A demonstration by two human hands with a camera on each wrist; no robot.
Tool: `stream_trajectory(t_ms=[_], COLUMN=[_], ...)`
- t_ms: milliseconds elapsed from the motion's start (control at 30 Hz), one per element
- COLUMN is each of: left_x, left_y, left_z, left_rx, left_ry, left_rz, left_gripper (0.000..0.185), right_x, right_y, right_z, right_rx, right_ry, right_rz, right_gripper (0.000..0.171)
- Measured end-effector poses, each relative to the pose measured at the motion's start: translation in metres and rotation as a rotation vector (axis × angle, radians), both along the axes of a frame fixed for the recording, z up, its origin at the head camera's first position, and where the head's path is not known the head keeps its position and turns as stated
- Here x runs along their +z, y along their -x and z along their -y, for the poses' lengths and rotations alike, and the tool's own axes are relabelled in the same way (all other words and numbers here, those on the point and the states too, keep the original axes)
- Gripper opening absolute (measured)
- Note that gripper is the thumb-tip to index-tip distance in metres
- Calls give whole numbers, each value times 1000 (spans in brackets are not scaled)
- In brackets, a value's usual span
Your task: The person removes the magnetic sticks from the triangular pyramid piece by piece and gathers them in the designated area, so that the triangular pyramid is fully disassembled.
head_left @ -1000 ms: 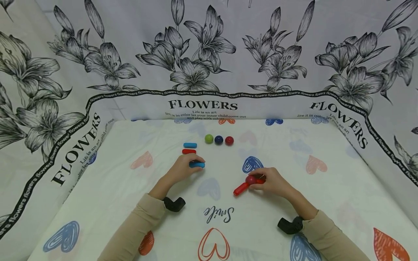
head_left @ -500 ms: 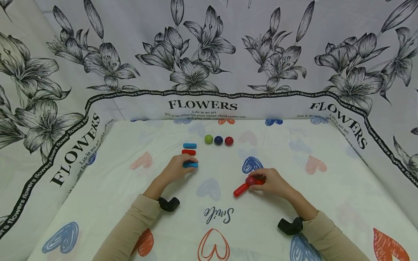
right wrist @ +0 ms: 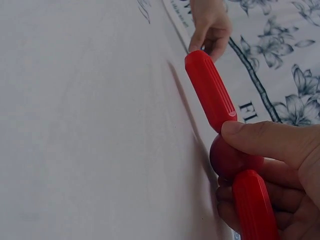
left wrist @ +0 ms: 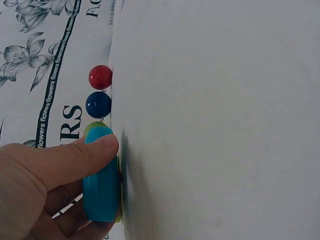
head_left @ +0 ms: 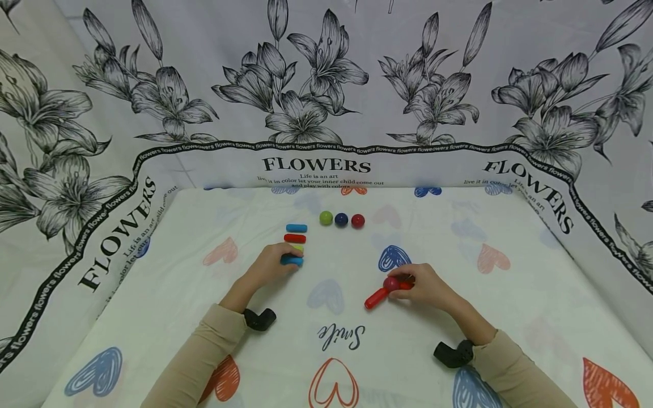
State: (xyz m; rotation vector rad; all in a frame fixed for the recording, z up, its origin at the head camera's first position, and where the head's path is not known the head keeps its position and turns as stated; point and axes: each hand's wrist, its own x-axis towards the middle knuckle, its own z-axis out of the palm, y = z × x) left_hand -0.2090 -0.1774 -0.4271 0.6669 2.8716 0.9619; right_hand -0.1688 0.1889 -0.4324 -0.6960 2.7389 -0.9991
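Fingers and thumb of the left hand pinch a blue rod on the bench, just below a red rod. Three balls sit behind. Farther right, the right hand grips a dark red ball joining two red sticks.

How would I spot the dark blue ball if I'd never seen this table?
Look to the far side of the table, below the word FLOWERS. Three balls sit in a row there: the blue ball is the middle one, between a green ball and a red ball.
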Motion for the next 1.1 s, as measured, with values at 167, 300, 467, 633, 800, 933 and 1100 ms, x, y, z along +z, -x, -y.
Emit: stream_trajectory(t_ms=[167,300,467,633,800,933,1100], left_x=[-2,-4,-5,-4,-3,1,4], left_y=[1,2,4,2,1,0,-2], left_z=[2,3,4,4,4,4,4], left_rx=[8,10,-7,-12,-9,0,23], left_ry=[-1,7,15,12,17,16,-12], left_rz=[6,8,-23,-31,-23,-9,10], left_gripper=[25,25,23,24,28,31,31], right_x=[-1,1,1,-1,-1,-1,-2], right_y=[1,1,1,2,1,0,-1], right_z=[0,1,0,0,0,1,2], right_rx=[1,2,3,9,13,11,11], right_ry=[0,4,10,15,15,14,16], right_rz=[2,13,13,3,-1,7,7], right_gripper=[39,38,37,37,38,38,38])
